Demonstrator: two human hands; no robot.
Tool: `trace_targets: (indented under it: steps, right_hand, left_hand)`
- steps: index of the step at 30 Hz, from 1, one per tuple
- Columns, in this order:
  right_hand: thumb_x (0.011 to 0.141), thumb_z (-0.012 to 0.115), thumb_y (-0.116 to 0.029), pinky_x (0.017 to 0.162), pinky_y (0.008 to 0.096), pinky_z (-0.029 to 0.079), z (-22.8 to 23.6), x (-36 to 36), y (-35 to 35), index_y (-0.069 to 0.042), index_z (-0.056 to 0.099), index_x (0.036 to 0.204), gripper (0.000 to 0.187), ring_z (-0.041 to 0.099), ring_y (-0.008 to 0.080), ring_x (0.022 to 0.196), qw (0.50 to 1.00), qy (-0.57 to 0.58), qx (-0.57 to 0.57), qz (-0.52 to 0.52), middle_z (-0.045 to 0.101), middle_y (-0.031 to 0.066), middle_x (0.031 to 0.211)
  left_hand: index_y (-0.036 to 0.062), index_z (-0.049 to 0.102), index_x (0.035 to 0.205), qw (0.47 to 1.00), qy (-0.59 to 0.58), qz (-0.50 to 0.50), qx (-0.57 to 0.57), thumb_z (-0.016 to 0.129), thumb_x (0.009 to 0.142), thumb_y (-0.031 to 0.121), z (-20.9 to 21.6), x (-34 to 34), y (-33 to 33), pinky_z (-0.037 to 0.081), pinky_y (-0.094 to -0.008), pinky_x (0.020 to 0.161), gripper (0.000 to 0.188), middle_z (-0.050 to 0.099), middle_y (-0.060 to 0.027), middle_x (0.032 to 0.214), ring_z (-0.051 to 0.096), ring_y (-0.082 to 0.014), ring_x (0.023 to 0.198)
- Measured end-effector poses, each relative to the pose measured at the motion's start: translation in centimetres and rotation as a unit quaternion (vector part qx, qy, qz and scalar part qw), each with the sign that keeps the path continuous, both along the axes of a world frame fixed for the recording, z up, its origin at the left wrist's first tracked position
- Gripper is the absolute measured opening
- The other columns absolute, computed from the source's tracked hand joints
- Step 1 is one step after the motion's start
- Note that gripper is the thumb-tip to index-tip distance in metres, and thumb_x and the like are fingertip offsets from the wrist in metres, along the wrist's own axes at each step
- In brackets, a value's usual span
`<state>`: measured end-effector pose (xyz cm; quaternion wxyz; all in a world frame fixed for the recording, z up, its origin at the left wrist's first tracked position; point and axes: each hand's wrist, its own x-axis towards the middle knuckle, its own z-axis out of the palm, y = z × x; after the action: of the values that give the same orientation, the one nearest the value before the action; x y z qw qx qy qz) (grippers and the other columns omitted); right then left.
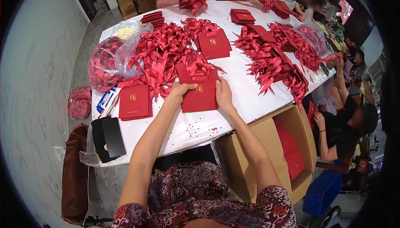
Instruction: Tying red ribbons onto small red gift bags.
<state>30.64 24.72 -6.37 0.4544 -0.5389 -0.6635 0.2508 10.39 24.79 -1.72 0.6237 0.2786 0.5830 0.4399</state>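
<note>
Above the near edge of the white-covered table (250, 99), both my hands hold a flat red paper gift bag (200, 104) with gold print and ribbons at its top. My left hand (181, 92) grips its left side, thumb on the front. My right hand (224, 93) closes on its right edge. Whether it is one bag or a thin stack I cannot tell. A large heap of red ribbons (160, 53) lies just beyond. Beside my left forearm rests a small stack of red bags (134, 102), with another stack (213, 44) farther back.
An open cardboard box (237, 165) with red bags inside stands by my right arm. A phone (113, 137) lies at the left corner, near a plastic bag of red ribbons (104, 63). More ribboned bags (271, 57) spread to the right. Other people work across and right of the table.
</note>
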Motion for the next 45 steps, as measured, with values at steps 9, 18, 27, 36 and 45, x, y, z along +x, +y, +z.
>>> trace_targets:
  steps: [9,18,27,36,45]
  right_hand:
    - [0.105,0.038,-0.026,0.101,0.0415,0.042,-0.2,3.3,-1.0,0.002,0.052,0.129,0.04,0.055,0.0385,0.114,0.999,0.025,-0.027,-0.015,0.057,0.0246,0.121]
    - [0.103,0.044,-0.021,0.104,0.0421,0.036,-1.9,7.7,-3.2,0.006,0.046,0.13,0.038,0.047,0.0382,0.117,0.99,0.013,0.009,-0.139,0.047,0.0248,0.125]
    - [0.09,0.058,-0.009,0.103,0.0474,0.036,-1.2,5.7,-3.3,0.006,0.043,0.133,0.047,0.046,0.0414,0.119,0.984,-0.124,0.07,-0.11,0.046,0.0274,0.128]
    - [0.092,0.058,-0.019,0.11,0.0519,0.027,-2.6,6.0,-3.0,0.002,0.038,0.143,0.059,0.04,0.0429,0.129,0.952,-0.257,0.056,-0.158,0.041,0.0259,0.141]
    - [0.092,0.056,-0.015,0.104,0.0475,0.037,-3.0,7.1,-3.3,0.005,0.044,0.136,0.05,0.044,0.0446,0.122,0.975,-0.133,0.078,-0.157,0.041,0.0309,0.134]
  left_hand:
    - [-0.0018,0.054,0.123,0.991,-0.056,0.062,0.108,0.074,0.076,-0.009,-1.1,5.6,-1.9,0.058,-0.0387,0.086,0.052,0.069,-0.0141,0.109,0.069,-0.0247,0.094]
    - [-0.0051,0.058,0.116,0.984,-0.077,-0.004,0.158,0.076,0.072,-0.007,-2.3,10.7,3.8,0.057,-0.0357,0.079,0.048,0.069,-0.0151,0.106,0.068,-0.0233,0.094]
    - [-0.0052,0.052,0.125,0.992,-0.063,0.043,0.106,0.084,0.072,0.013,-6.6,11.3,9.7,0.055,-0.0393,0.085,0.065,0.064,-0.0186,0.118,0.066,-0.0275,0.104]
    - [-0.0032,0.042,0.135,0.937,0.347,0.022,0.036,0.083,0.072,0.034,0.3,12.3,5.7,0.04,-0.0449,0.105,0.084,0.044,-0.0262,0.137,0.043,-0.0393,0.127]
    - [0.006,0.045,0.135,0.763,0.518,0.14,0.36,0.076,0.077,0.018,-1.3,-5.2,-6.6,0.031,-0.0506,0.104,0.067,0.045,-0.0238,0.128,0.041,-0.0392,0.121]
